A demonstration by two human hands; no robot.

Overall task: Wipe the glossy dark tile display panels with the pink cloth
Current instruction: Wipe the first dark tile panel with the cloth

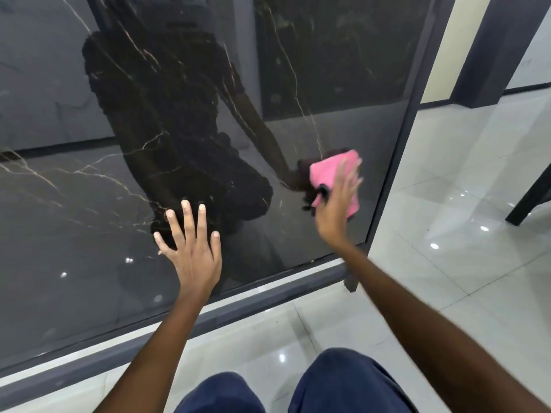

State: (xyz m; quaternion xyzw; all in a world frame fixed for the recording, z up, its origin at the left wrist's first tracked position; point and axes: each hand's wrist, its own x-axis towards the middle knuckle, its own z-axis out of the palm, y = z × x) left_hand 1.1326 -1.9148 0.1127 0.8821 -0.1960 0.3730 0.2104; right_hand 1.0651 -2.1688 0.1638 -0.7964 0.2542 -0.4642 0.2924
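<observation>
Head view: a glossy black marble-veined tile panel (185, 120) fills the upper left. The left hand (190, 248) lies released, fingers splayed flat on it. At right centre, the right hand (337, 201), blurred, presses a soft pink cloth (331, 168) against the panel with straight fingers.

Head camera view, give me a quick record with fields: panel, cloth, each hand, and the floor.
panel: glossy dark tile panel, pale veins, upright in grey frame
cloth: pink cloth, against panel near its right edge
right hand: right hand presses cloth flat, blurred
left hand: left hand spread flat on panel
floor: glossy white tiles
</observation>
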